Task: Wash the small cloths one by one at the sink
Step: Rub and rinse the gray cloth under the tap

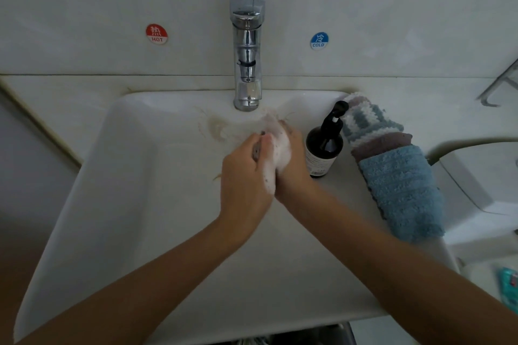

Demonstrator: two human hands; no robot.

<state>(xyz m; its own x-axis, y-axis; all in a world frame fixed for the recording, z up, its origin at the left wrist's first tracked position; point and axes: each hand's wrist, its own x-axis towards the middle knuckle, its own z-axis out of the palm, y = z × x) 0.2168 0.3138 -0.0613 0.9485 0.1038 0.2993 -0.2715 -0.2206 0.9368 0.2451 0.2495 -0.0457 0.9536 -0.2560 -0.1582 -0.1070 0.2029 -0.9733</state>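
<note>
Over the middle of the white sink point(117, 176), my left hand point(244, 173) and my right hand point(294, 165) press together around a small soapy cloth point(277, 148) covered in white foam. A grey bit of it shows between the fingers. Both hands sit just below the chrome tap point(247, 64). On the sink's right rim lies a row of small cloths: a striped white and blue-grey one point(364, 120), a mauve one point(384, 144) and a light blue one point(403, 193).
A dark pump bottle point(323, 145) stands on the rim right beside my right hand. Red HOT point(156, 33) and blue COLD point(319, 41) stickers flank the tap on the wall. A white fixture point(482, 176) lies to the right, a teal packet point(508, 286) at the lower right.
</note>
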